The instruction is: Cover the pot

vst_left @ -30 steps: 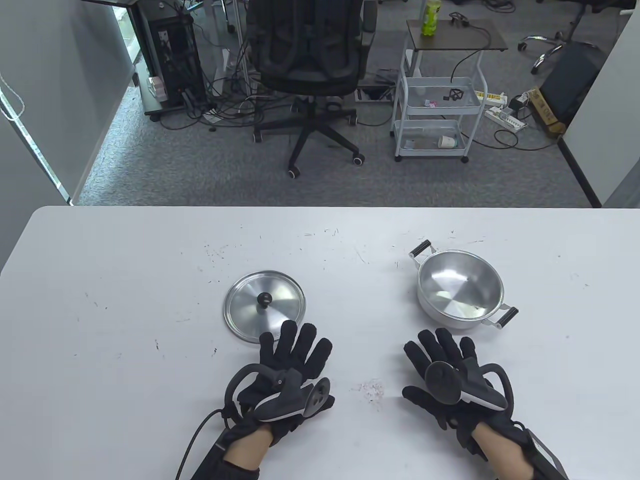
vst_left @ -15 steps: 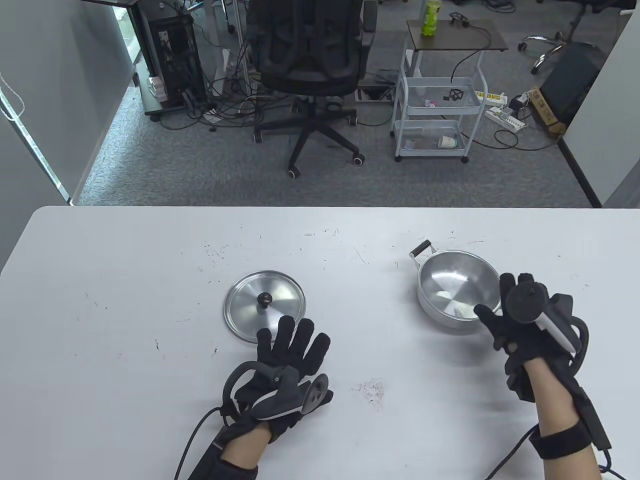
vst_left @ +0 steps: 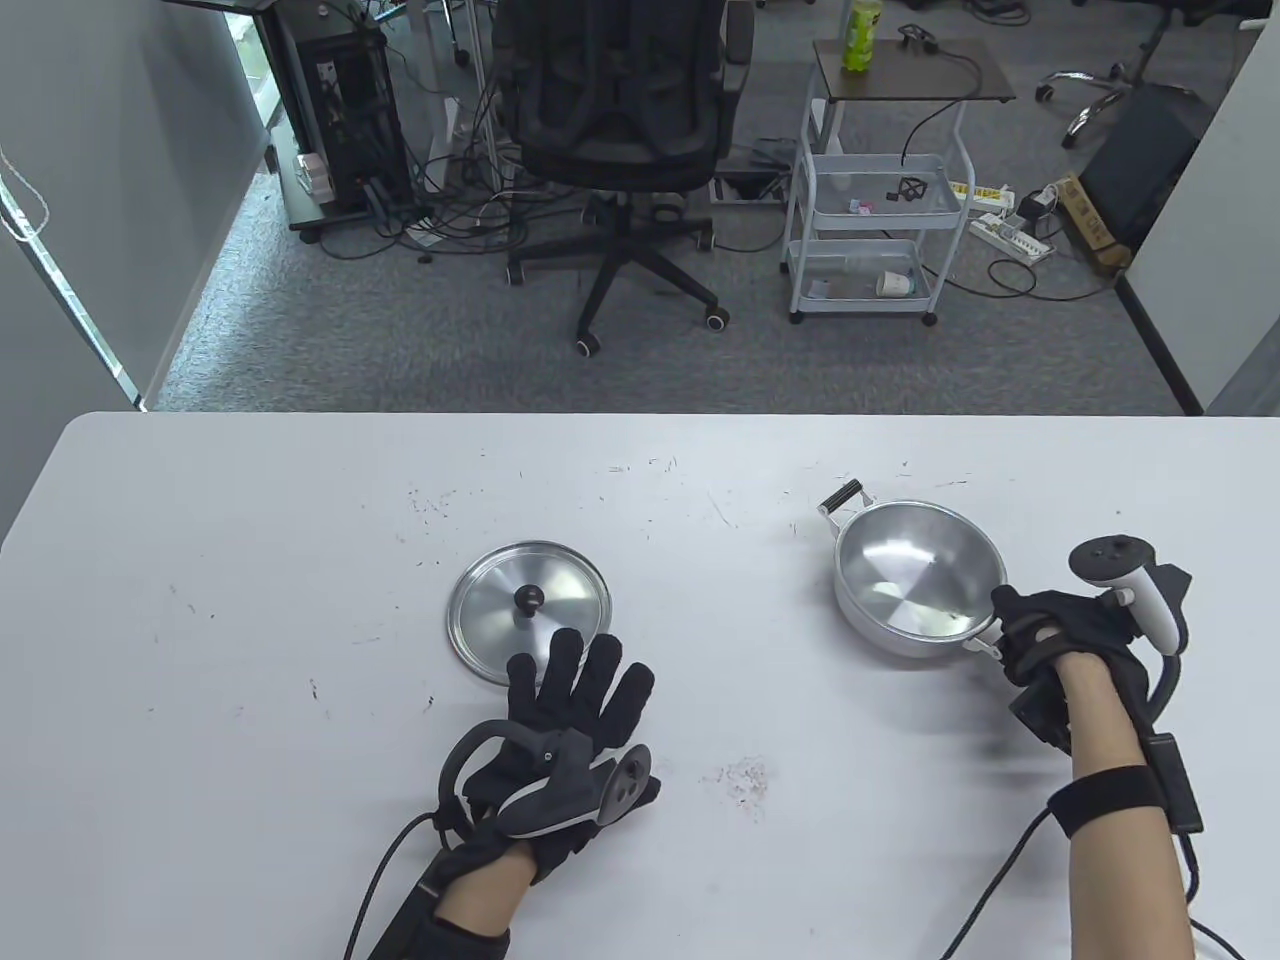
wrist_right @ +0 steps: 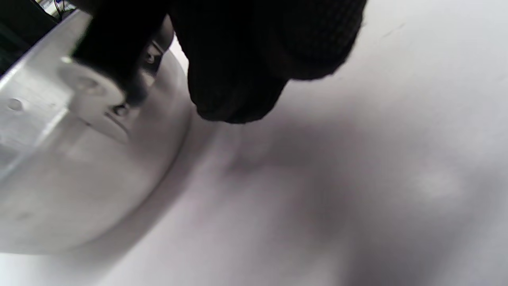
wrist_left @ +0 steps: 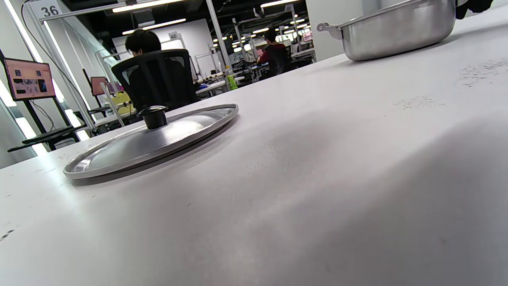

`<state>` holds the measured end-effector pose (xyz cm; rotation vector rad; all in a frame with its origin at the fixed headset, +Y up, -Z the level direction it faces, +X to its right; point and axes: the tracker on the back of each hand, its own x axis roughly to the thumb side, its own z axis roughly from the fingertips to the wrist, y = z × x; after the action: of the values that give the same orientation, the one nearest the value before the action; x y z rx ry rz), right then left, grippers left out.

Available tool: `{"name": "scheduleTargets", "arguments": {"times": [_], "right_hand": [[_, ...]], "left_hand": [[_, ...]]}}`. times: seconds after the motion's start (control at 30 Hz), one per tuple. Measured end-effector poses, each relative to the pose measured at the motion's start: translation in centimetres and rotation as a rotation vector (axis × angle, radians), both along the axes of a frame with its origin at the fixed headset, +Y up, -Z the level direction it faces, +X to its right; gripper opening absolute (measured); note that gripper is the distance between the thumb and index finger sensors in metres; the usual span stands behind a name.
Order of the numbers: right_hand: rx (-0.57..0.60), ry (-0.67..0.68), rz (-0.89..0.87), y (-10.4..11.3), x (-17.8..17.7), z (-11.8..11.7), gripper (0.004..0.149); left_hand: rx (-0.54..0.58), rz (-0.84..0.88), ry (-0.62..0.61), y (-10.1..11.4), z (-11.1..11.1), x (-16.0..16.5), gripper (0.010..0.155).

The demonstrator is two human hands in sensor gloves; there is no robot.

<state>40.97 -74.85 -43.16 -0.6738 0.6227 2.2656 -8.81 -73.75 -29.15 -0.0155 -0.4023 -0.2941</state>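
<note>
The pot (vst_left: pixel 919 577) is a shallow, round bowl of brushed, silvery metal with a thin rolled rim and a dull shine inside. It stands upright and uncovered on the right half of the white table (vst_left: pixel 250 560). Its two loop handles, wire brackets carrying black cylindrical grips, sit opposite each other, so the line through them runs diagonally: the far handle (vst_left: pixel 842 497) points up-left, toward the table's back edge, and the near one lies down-right, hidden inside the right hand (vst_left: pixel 1055 630). That hand, in a black knit glove, is curled closed around the near handle — in the right wrist view the dark fingers (wrist_right: pixel 254 59) wrap the bracket against the pot's pale, smooth wall (wrist_right: pixel 79 159).

The lid (vst_left: pixel 529 611) is a flat, slightly domed disc of the same metal with a small black knob (vst_left: pixel 528 599) at its centre, knob up. It lies flat on the table left of centre, well apart from the pot.

The left hand (vst_left: pixel 565 730) rests palm down with its fingers spread and holds nothing — its fingertips (vst_left: pixel 563 645) reach the lid's near edge. The tabletop is matte white, scuffed with small dark marks.
</note>
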Motion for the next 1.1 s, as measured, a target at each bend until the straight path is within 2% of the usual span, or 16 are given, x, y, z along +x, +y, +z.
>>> {"name": "scheduleTargets", "arguments": {"times": [0.17,0.3,0.47,0.57,0.67,0.93,1.1], "right_hand": [[0.049,-0.025,-0.104,-0.2,0.0,0.2,0.030],[0.091,0.001,-0.117,0.8,-0.3,0.5,0.030],[0.142,0.131,-0.117,3.5,-2.5,0.9,0.030],[0.170,0.238,-0.083,5.2,-5.1,1.2,0.030],[0.169,0.348,-0.072,5.9,-7.8,1.4,0.032],[0.073,0.553,-0.157,4.0,-14.2,2.3,0.034],[0.061,0.622,-0.124,2.5,-17.1,2.9,0.034]], "left_hand": [[-0.008,-0.005,0.005,-0.1,-0.1,-0.1,0.102],[0.006,0.003,0.013,0.2,0.0,-0.4,0.102],[0.026,0.022,0.031,0.9,0.0,-0.9,0.102],[0.034,0.040,0.043,1.2,-0.1,-1.4,0.102],[0.034,0.054,0.054,1.3,-0.2,-1.8,0.102],[0.037,0.095,0.050,1.7,-0.2,-2.5,0.106],[0.046,0.055,0.051,1.7,-0.2,-2.5,0.111]]}}
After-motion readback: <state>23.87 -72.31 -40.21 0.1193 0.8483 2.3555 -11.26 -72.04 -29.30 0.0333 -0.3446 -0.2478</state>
